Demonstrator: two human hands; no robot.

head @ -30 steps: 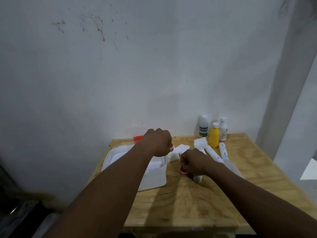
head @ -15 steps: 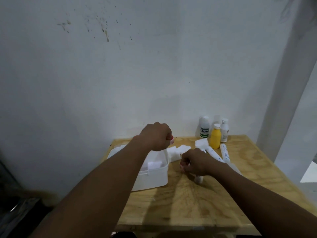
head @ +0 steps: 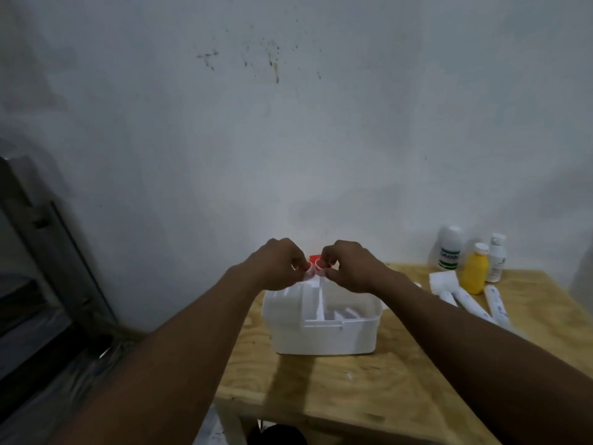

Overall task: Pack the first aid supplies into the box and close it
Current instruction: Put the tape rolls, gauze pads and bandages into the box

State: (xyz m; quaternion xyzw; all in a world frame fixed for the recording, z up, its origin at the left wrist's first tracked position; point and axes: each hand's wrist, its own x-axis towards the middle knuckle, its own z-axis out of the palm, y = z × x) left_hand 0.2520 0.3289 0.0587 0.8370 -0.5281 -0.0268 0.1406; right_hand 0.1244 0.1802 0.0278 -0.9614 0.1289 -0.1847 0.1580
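An open white plastic box (head: 324, 340) with inner dividers stands on the wooden table (head: 369, 390). Both hands hover side by side just above its far rim. My left hand (head: 277, 264) pinches a small red-and-white tape roll (head: 308, 268). My right hand (head: 348, 266) pinches a second small red-and-white roll (head: 320, 264), and the two rolls nearly touch. A red piece (head: 313, 256), possibly part of the lid, shows behind the hands.
At the table's back right stand a white bottle (head: 449, 248), a yellow bottle (head: 474, 268) and a small white bottle (head: 496, 258). A white gauze pad (head: 444, 281) and several rolled bandages (head: 471, 305) lie in front of them. A dark metal frame (head: 48, 252) is at left.
My right hand lifted off the table with a small roll and moved left above the box, meeting my left hand. The view swung left, so the box now sits at centre.
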